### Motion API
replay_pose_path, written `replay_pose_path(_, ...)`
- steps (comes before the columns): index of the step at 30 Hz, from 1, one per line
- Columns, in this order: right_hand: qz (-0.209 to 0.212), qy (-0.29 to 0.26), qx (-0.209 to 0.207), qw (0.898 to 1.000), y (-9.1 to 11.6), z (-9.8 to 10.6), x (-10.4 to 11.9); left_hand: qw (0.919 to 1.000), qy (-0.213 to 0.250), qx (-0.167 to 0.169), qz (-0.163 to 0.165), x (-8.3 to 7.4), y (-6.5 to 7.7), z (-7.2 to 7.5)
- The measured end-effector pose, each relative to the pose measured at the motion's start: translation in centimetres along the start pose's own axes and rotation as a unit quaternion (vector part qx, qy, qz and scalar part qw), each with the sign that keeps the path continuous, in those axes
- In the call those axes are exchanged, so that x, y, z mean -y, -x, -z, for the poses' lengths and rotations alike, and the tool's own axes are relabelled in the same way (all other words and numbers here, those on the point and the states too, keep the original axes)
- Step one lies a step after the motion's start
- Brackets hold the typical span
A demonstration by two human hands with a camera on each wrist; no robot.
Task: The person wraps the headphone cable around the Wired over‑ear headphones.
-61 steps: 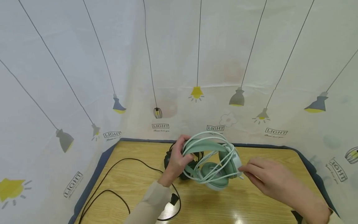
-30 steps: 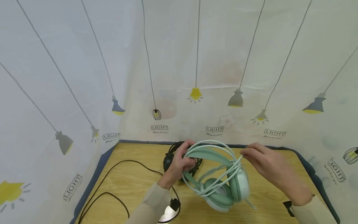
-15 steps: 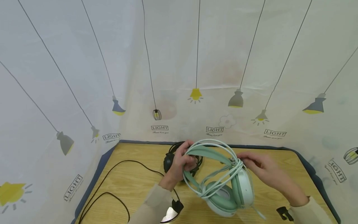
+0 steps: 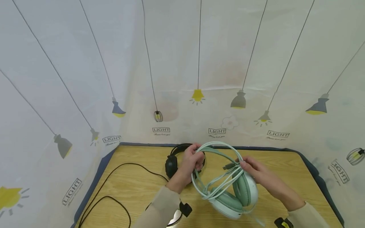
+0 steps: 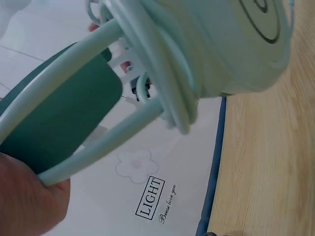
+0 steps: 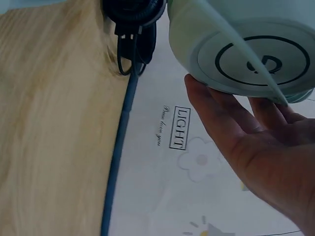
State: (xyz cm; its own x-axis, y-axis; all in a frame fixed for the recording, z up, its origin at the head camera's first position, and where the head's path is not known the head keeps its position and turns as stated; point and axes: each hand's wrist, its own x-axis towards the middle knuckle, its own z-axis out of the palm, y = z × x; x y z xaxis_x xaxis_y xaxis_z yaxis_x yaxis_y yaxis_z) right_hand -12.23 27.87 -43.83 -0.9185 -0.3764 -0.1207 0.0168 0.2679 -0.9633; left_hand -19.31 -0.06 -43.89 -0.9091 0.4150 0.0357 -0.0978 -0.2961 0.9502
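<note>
- While both hands hold the mint headphones (image 4: 243, 187) above the table (image 4: 285, 161), the long axis slants from headband (image 4: 219, 153) to ear cups, running from toward the far left corner down toward the near right.
- Left hand (image 4: 191, 164): fingers curled round the crown of the headband, gripping it together with the loops of pale cable (image 4: 227, 183) wound about it.
- Right hand (image 4: 260, 172): on the side of the table's right edge, thumb in front and fingers behind, pinching the gathered cable where the headband meets one cup; the fingertips are partly hidden.
- What matters most is the dark plug (image 4: 229, 166), which sticks out from the cable bundle just left of the right thumb, its end toward the table's left edge; the right hand is clearly nearer to it than the left.
- Both cups hang below the right hand, toward the table's near edge.
- Beyond the left hand, near the far edge, a black headset (image 4: 171, 166) lies on the wood.
</note>
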Motion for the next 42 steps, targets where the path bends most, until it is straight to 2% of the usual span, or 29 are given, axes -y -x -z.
replay_pose_path(5,-0.014,-0.019,-0.019,1.0,0.0,0.0,-0.9,0.9977,-0.036,-0.024,0.052,0.3,-1.1,-0.5)
replay_pose_path(9,-0.029,-0.034,-0.037,0.998,-0.2,0.0,-1.9,0.9949,-0.057,-0.034,0.076,1.2,-1.6,-0.5)
replay_pose_path(13,-0.034,-0.04,-0.053,0.997,-0.2,-0.2,-2.9,0.993,-0.076,-0.02,0.088,1.6,-1.7,-0.3)
replay_pose_path(16,-0.034,-0.05,-0.063,0.996,0.2,-0.6,-3.3,0.9913,-0.097,0.006,0.089,1.5,-1.6,-0.2)
replay_pose_path(20,-0.035,-0.065,-0.076,0.994,0.6,-1.1,-3.5,0.9887,-0.125,0.041,0.072,1.3,-1.3,-0.2)
replay_pose_path(22,-0.045,-0.071,-0.089,0.992,0.8,-1.3,-3.6,0.9873,-0.142,0.043,0.056,1.2,-1.2,-0.2)
replay_pose_path(26,-0.065,-0.083,-0.13,0.986,1.0,-1.1,-4.0,0.9857,-0.168,0.003,0.01,0.9,-0.9,0.0)
replay_pose_path(30,-0.063,-0.084,-0.166,0.981,1.1,-0.6,-4.4,0.9866,-0.147,-0.047,-0.051,0.6,-0.7,0.4)
replay_pose_path(32,-0.067,-0.084,-0.177,0.978,1.2,-0.4,-4.7,0.987,-0.132,-0.063,-0.067,0.5,-0.6,0.7)
replay_pose_path(37,-0.109,-0.083,-0.19,0.972,1.3,0.4,-5.3,0.9877,-0.103,-0.086,-0.08,0.4,-0.1,1.8)
replay_pose_path(42,-0.155,-0.079,-0.197,0.965,1.7,2.0,-6.1,0.9882,-0.08,-0.101,-0.083,0.3,0.5,2.4)
